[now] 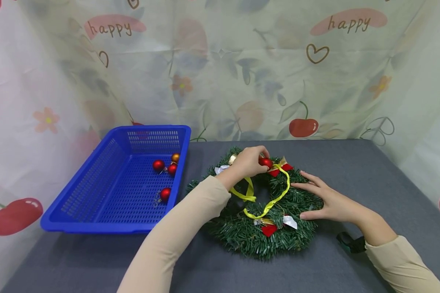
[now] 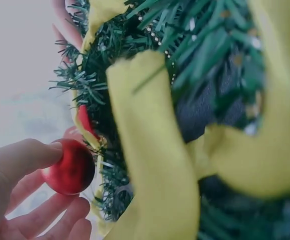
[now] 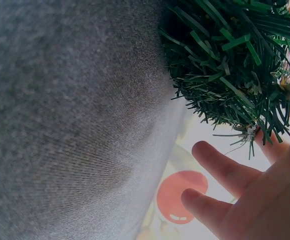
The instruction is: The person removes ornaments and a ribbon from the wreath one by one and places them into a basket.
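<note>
We see the L hand pinching a red ball at the wreath's far side; the R hand, fingers spread, is by its right edge, gripping nothing. Looks part-done: ribbon & bows on, 4 balls left in the blue basket. Can't tell if the held ball's attached; L sleeve hides some greenery.

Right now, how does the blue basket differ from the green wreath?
The blue basket is four-sided; the green wreath is ring-shaped with an open middle. The basket's walls are perforated, whereas the wreath is bristly. The basket holds loose red baubles; the wreath carries a yellow ribbon. Both are on the gray surface.
</note>
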Action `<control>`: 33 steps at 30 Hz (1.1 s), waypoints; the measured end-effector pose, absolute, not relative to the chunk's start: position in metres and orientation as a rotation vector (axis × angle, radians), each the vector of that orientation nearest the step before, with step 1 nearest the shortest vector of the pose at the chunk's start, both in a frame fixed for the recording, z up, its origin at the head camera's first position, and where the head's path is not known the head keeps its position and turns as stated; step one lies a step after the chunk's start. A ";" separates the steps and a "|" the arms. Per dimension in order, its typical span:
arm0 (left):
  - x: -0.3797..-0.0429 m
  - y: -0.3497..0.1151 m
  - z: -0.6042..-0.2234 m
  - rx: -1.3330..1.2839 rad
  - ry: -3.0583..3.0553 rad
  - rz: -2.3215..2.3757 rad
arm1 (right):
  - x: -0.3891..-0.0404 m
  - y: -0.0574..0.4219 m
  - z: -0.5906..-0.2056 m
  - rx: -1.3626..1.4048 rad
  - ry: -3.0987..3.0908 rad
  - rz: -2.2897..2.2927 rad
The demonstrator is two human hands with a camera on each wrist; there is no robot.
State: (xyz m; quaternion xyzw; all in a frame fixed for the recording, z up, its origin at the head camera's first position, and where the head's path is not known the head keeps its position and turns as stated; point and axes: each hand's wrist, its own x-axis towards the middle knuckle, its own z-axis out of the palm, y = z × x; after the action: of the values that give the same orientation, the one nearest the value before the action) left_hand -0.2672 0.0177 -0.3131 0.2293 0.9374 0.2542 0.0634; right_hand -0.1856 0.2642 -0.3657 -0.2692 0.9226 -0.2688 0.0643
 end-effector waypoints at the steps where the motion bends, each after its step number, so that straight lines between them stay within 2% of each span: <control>1: -0.266 0.016 -0.312 0.695 2.830 0.768 | -0.186 0.264 -0.366 -0.813 2.787 -0.811; 33: -0.248 -0.037 -0.289 0.728 2.735 0.842 | -0.184 0.265 -0.366 -0.836 2.784 -0.836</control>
State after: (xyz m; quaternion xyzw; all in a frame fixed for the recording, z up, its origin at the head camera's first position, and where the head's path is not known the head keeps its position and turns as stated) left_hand -0.2476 -0.0375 -0.2886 0.2455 0.9221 0.2840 0.0941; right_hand -0.1844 0.2649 -0.3657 -0.2758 0.9189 -0.2759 0.0586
